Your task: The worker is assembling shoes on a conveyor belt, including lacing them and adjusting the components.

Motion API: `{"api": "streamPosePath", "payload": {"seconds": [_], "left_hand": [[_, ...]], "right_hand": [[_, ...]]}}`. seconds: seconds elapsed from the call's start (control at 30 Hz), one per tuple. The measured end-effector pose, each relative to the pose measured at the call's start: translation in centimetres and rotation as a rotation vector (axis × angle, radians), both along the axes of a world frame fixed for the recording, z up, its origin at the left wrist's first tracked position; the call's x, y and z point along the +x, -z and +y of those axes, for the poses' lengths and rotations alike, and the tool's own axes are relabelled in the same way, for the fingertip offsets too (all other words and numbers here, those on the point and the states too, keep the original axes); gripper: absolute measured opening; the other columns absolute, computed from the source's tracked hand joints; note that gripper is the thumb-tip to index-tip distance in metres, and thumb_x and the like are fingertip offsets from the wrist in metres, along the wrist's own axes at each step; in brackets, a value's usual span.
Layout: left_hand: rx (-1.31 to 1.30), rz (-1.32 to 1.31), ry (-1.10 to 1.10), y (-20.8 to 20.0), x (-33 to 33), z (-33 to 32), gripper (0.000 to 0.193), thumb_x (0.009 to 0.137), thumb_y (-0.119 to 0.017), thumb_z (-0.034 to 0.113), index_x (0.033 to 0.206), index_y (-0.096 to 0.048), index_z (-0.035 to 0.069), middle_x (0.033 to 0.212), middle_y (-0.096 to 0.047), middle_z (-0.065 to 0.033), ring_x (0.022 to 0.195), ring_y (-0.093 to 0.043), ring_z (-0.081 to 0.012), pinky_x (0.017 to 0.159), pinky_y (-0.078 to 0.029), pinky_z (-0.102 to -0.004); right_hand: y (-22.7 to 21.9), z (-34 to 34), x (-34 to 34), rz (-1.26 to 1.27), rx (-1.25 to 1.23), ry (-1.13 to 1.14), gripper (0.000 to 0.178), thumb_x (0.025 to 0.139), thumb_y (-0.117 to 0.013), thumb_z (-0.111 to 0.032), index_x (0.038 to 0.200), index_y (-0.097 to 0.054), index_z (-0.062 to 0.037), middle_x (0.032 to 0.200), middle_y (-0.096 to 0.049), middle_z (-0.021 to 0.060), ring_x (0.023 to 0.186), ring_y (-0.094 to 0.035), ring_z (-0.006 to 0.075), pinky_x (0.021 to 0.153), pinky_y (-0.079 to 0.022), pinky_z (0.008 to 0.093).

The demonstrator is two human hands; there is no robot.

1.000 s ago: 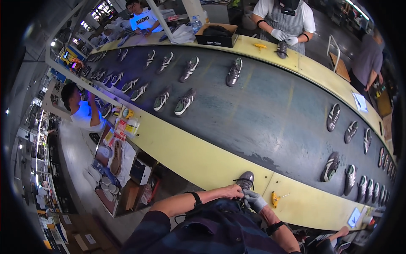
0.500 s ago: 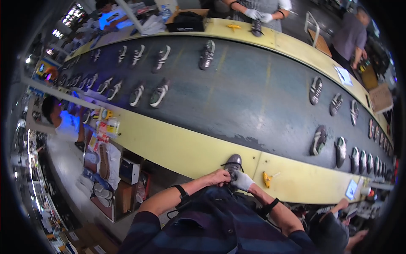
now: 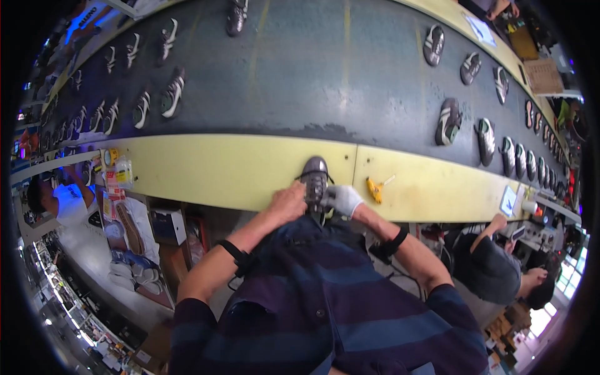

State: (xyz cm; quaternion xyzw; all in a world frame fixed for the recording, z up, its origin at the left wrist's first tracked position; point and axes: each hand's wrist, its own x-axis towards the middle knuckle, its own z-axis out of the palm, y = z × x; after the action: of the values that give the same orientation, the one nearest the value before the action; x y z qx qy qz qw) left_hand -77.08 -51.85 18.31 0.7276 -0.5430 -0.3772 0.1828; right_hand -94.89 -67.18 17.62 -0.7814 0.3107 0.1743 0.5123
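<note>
Both hands sit in about the same spot as half a second ago, on the same shoe; the view has tipped lower, so the far-side workers have dropped out of frame and the shoe now sits nearer the picture's middle. Grey shoe [image 3: 314,178] stands on the yellow near edge strip of the desk [image 3: 237,172], toe pointing away toward the dark conveyor belt [image 3: 325,81], heel at the near edge. Left hand [image 3: 289,203], bare, presses against the shoe's left side at the heel, fingers curled on it. Right hand [image 3: 340,200], in a white glove, grips the shoe's right side at the heel, fingers clenched on it. Black bands wrap both forearms.

Small yellow tool [image 3: 375,189] lies on the yellow strip just right of the gloved hand, not touching it. Belt carries many more shoes: a row of paired shoes [image 3: 156,103] toward its far left, one dark shoe [image 3: 236,17] at the far edge, and a line of shoes [image 3: 484,134] curving along the right end. Bottles and small containers [image 3: 119,172] sit at the left end of the yellow strip. A person in a dark shirt [image 3: 494,269] is bent over at the right, below the desk's near edge. Another person in a white shirt [image 3: 65,203] is at the left.
</note>
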Motion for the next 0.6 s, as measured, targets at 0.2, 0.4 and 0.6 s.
{"api": "streamPosePath", "payload": {"seconds": [0.2,0.4,0.6], "left_hand": [[0.285,0.017,-0.031,0.3,-0.4,2.2,0.023,0.085,-0.058,0.019,0.1,-0.058,0.001,0.1,-0.065,-0.0184,0.097,-0.065,-0.0404,0.081,-0.051,-0.0498],[0.346,0.36,-0.161,0.3,0.1,1.8,0.027,0.091,-0.061,0.028,0.1,-0.063,0.003,0.096,-0.067,-0.0196,0.087,-0.065,-0.0384,0.079,-0.05,-0.0466],[0.337,0.247,0.017,1.3,-0.3,2.1,0.03,0.096,-0.055,0.03,0.084,-0.062,0.003,0.068,-0.061,-0.007,0.069,-0.061,-0.0234,0.064,-0.046,-0.0375]], "right_hand": [[-0.5,0.1,-2.4,0.123,0.148,0.066,0.022,0.088,-0.069,-0.023,0.089,-0.069,-0.0018,0.07,-0.071,0.0114,0.06,-0.069,0.0208,0.058,-0.054,0.0356],[-1.2,-0.9,-1.3,0.173,0.339,0.154,0.023,0.087,-0.07,-0.024,0.087,-0.067,-0.0017,0.068,-0.07,0.0094,0.057,-0.067,0.0183,0.056,-0.052,0.0347],[0.6,0.0,-2.7,0.058,-0.206,-0.313,0.037,0.089,-0.064,-0.048,0.09,-0.068,-0.0109,0.08,-0.069,0.0185,0.078,-0.067,0.0424,0.069,-0.053,0.0516]]}}
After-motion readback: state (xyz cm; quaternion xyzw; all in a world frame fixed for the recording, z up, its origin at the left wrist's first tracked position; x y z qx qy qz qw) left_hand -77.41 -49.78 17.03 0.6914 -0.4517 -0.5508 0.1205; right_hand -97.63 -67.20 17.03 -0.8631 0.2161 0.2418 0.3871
